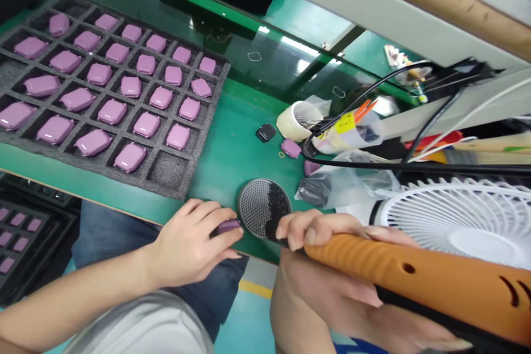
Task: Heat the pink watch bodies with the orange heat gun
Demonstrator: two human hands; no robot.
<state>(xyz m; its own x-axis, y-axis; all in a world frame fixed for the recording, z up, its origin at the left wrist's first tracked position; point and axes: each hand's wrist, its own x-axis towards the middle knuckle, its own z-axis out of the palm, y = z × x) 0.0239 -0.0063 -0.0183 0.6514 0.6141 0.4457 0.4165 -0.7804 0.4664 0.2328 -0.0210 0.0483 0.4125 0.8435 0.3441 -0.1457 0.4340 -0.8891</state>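
The green bench [232,149] carries a grey foam tray [166,174] of purple cases. The right hand [327,232] grips an orange tool [415,276] over a round screw dish [261,207]. The left hand [191,243] pinches 1 purple case [228,227] at the bench edge. No writing is readable.

tray [182,177]: sits on the table's [232,144] left half, one small case [130,156] per pocket, near-right corner pocket is bare
second tray [25,232]: lower down, left of the person's knees, more cases in it
round mesh dish [259,207]: near table edge, right of the tray
left hand [194,243]: at the near edge just left of the dish, pinching a case [228,226]
right hand [332,232]: just right of the dish, wrapped around a power screwdriver [423,276]
fan [460,221]: far right, behind the screwdriver
cup [292,121]: behind the dish, loose cases beside it
cables [373,163]: run right from the cup, above the fan
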